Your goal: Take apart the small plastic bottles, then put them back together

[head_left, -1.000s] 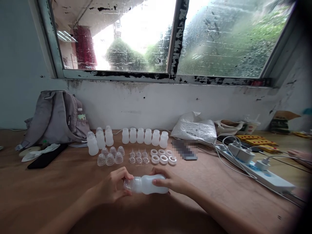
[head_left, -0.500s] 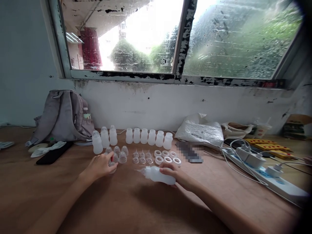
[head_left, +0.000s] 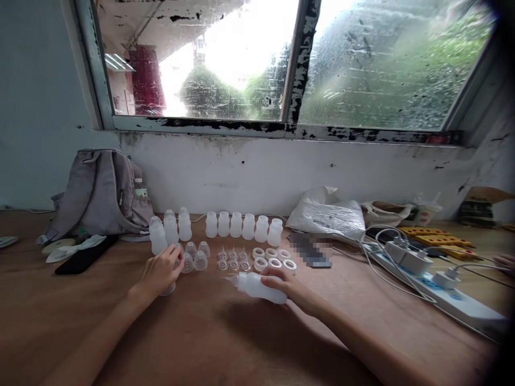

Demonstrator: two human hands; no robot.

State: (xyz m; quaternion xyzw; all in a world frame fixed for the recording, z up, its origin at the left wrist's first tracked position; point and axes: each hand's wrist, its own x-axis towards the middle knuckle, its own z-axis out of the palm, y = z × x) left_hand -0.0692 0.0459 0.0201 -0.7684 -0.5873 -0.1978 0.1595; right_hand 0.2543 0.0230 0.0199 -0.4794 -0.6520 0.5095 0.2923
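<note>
My right hand (head_left: 277, 280) is wrapped round a frosted baby bottle (head_left: 257, 288), tilted to lie nearly level, its clear teat pointing left. My left hand (head_left: 159, 272) has its fingers closed on a clear dome cap (head_left: 169, 290), mostly hidden, with the rim showing below. Beside that hand stand several other clear dome caps (head_left: 200, 261). Between the hands are several clear teats (head_left: 233, 264) in two rows, and right of them white collar rings (head_left: 274, 263). Behind stand several open bottles (head_left: 249, 227) in a row and three capped bottles (head_left: 171, 228).
At the back left are a grey backpack (head_left: 100, 198) and a black phone-like slab (head_left: 86, 256). To the right lie a silver plastic bag (head_left: 330, 212), a white power strip (head_left: 462, 300) with plugs and cables, and yellow blocks (head_left: 438, 241). Part of another person's hand (head_left: 505, 262) shows at the right edge.
My left hand has moved left and slightly toward me with the clear dome cap, away from the other caps. My right hand still holds the bottle in about the same place.
</note>
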